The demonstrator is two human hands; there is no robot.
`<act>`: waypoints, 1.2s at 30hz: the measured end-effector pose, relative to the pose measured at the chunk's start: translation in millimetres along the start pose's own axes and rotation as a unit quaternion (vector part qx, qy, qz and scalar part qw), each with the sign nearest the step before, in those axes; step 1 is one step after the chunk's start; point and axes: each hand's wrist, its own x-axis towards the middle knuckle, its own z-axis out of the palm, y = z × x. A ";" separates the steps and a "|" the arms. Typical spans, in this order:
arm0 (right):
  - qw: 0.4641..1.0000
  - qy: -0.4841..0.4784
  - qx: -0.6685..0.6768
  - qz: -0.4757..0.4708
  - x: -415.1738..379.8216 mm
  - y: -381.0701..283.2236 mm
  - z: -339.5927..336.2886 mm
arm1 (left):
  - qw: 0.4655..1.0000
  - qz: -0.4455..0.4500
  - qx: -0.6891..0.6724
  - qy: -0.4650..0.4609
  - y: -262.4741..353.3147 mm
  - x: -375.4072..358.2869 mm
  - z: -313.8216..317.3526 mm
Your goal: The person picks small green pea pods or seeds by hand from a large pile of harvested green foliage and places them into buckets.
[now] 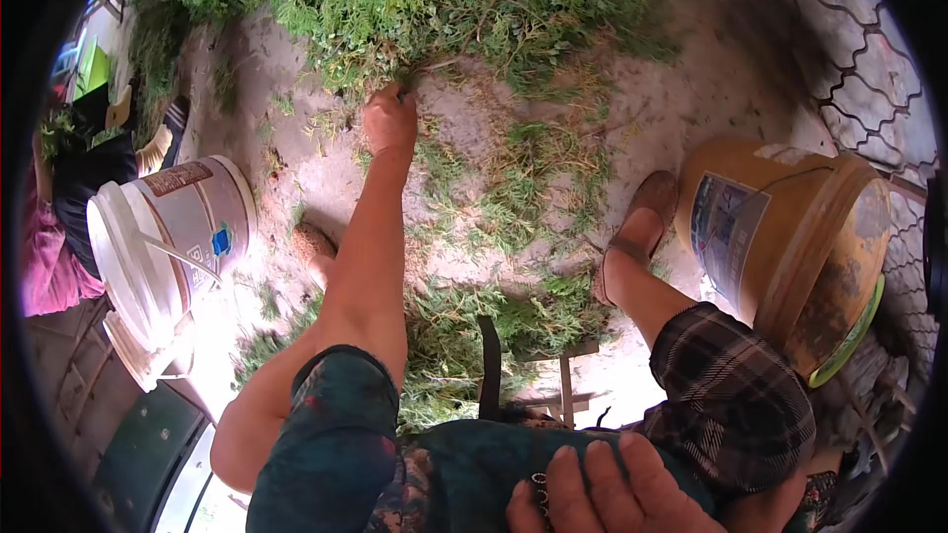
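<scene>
My left hand (390,120) reaches forward and down to the near edge of a big pile of green conifer sprigs (395,0). Its fingers are closed at the leaves; what they grip is too small and hidden to make out. A thin pale twig (439,65) lies just beyond the fingertips. At the bottom, close to my body, my right hand (617,489) shows stretched fingers slightly apart, with nothing seen in them. Loose conifer clippings (523,188) are scattered on the floor between my feet.
A white bucket (188,212) stands at my left, and a yellow-brown bucket (760,227) at my right. Wavy wire mesh (874,69) runs along the right side. Part of another person, with a sandalled foot (158,148), shows at far left. More clippings (454,336) lie nearer my body.
</scene>
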 end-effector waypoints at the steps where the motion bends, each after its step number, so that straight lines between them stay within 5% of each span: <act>1: 1.000 0.009 -0.006 0.000 -1.2 0.5 1.0 | 1.000 0.002 0.000 -0.001 -1.5 -7.0 -1.5; 3: 0.999 0.028 -0.019 -0.004 -2.5 2.6 2.0 | 0.995 0.004 -0.036 -0.089 -11.5 -25.0 -1.5; 5: 0.999 0.040 -0.028 -0.006 -3.1 4.1 2.7 | 0.997 0.051 -0.022 -0.056 -18.2 -40.6 -6.9; 7: 0.999 0.045 -0.027 -0.007 -3.8 4.8 3.9 | 0.932 -0.178 -0.309 -0.064 -11.2 -44.4 -17.4; 12: 0.999 0.032 -0.014 0.005 -1.7 5.0 3.7 | 0.960 -0.079 -0.267 0.028 -3.5 8.0 -7.4; 14: 1.000 0.026 -0.007 0.016 -2.7 4.0 4.4 | 0.998 0.025 -0.046 0.041 7.7 12.9 -2.8; 19: 0.998 0.059 -0.016 0.013 -6.1 3.8 8.5 | 0.999 -0.009 -0.034 0.004 -5.1 -5.9 -1.5; 20: 0.998 0.058 -0.013 0.011 -6.6 3.9 7.4 | 0.956 -0.126 -0.258 -0.058 -2.7 -9.9 -6.9; 21: 0.998 0.056 -0.010 0.009 -6.0 4.4 5.5 | 0.846 -0.234 -0.465 -0.114 3.6 -15.1 -16.7; 22: 1.000 0.026 -0.016 0.001 -4.1 6.0 0.4 | 0.793 -0.257 -0.530 -0.156 21.9 -21.8 -34.9; 24: 1.000 -0.004 -0.024 -0.005 -1.0 10.4 4.3 | 0.747 -0.247 -0.589 -0.186 44.5 -36.4 -55.9; 27: 0.975 0.212 -0.024 0.058 0.4 26.6 18.3 | 0.669 -0.193 -0.671 -0.255 79.9 -59.8 -82.5; 29: 0.969 0.223 -0.029 0.102 5.2 42.3 -0.7 | 0.636 -0.145 -0.700 -0.291 109.7 -74.0 -104.0; 32: 0.914 0.265 0.105 0.288 6.7 46.8 -18.8 | 0.537 -0.053 -0.750 -0.382 155.8 -96.7 -142.0; 36: 0.889 0.391 0.145 0.190 10.1 52.1 -8.5 | 0.501 -0.016 -0.779 -0.377 196.1 -128.3 -174.8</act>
